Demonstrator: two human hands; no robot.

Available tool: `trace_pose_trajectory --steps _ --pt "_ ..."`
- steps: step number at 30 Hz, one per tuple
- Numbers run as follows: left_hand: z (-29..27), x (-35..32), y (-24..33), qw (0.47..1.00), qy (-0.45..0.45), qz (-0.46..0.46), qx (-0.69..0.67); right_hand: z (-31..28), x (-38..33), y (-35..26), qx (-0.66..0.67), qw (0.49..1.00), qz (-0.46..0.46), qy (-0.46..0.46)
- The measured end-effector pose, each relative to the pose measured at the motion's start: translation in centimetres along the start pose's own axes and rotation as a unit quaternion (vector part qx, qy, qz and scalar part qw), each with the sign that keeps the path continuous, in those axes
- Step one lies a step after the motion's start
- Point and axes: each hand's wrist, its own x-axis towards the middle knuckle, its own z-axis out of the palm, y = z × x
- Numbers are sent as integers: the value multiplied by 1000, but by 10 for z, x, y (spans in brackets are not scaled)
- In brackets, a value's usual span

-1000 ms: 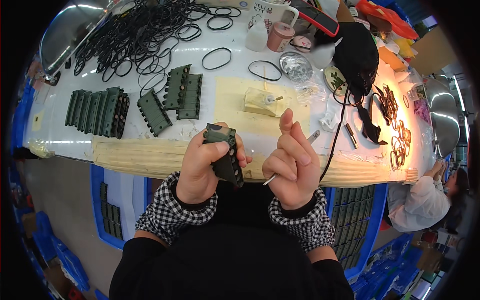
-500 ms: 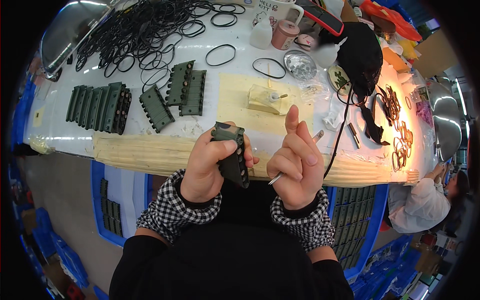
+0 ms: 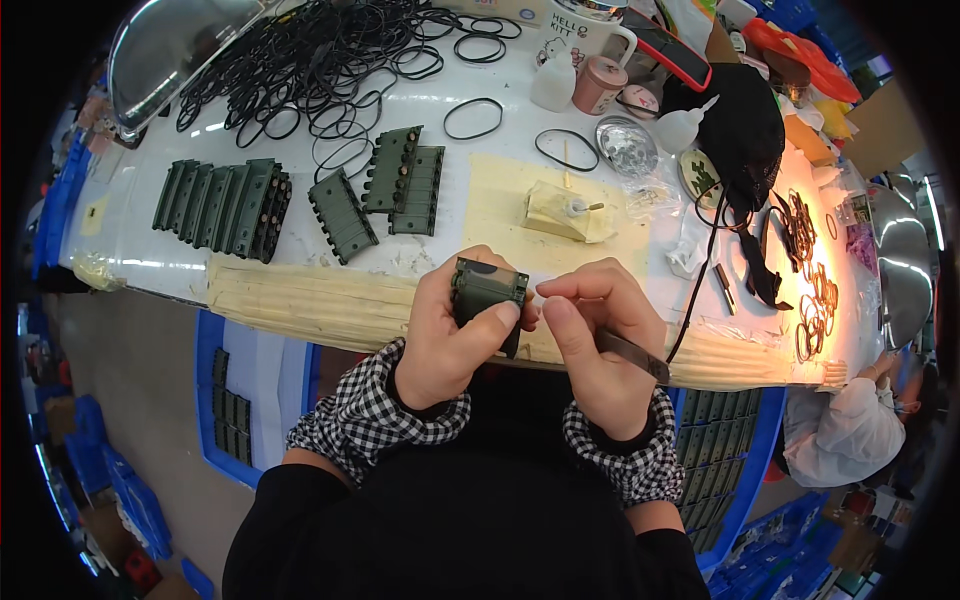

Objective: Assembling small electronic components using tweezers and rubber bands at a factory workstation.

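A dark green plastic part (image 3: 487, 291) is sitting upright in the left hand (image 3: 455, 335), whose fingers are wrapping closed around it, just above the near edge of the white table (image 3: 140, 250). The right hand (image 3: 592, 345) is pinching a thin metal tool (image 3: 628, 352) shut between thumb and fingers, its fingertips touching the part's top corner. More green parts (image 3: 222, 206) are lying near black rubber rings (image 3: 310, 70).
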Motion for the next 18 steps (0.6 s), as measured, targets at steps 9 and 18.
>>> trace_pose_trajectory --steps 9,18 --pt "0 -3 -10 979 21 132 155 4 -2 -3 8 998 53 -15" --pt "-1 -2 -7 999 4 30 46 4 -3 -2 1 1000 28 0"
